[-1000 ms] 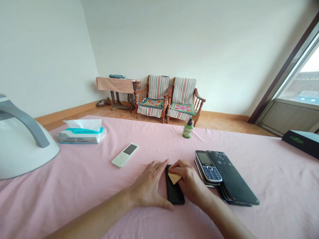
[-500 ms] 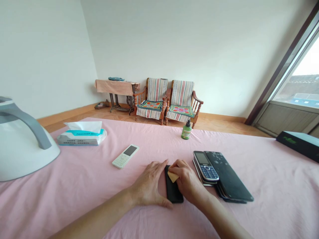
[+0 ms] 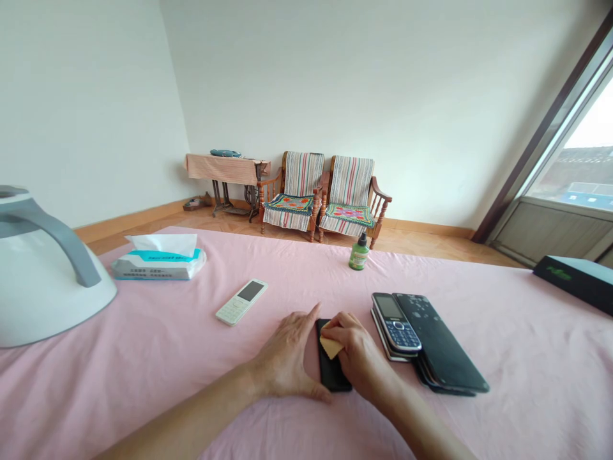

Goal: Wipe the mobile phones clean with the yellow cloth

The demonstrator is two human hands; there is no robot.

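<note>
A black phone (image 3: 334, 375) lies flat on the pink cloth in front of me. My left hand (image 3: 287, 354) rests along its left side, fingers stretched, index finger near the top corner and thumb by the bottom edge. Pinched in my right hand (image 3: 361, 351) is a small yellow cloth (image 3: 330, 347), pressed onto the phone's upper part and hiding some of it. To the right, a dark keypad phone (image 3: 397, 324) sits on a stack beside a larger dark phone (image 3: 443, 348), also stacked. A white keypad phone (image 3: 241, 303) lies to the left.
A green spray bottle (image 3: 359, 253) stands toward the far edge of the pink-covered table (image 3: 158, 358). At left are a tissue pack (image 3: 158, 263) and a white kettle (image 3: 48, 287). A black box (image 3: 569, 281) sits at far right. Two wooden chairs (image 3: 347, 191) stand beyond.
My right hand and the yellow cloth have shifted slightly left on the black phone, and more of the cloth shows. My left hand has stayed nearly still beside it.
</note>
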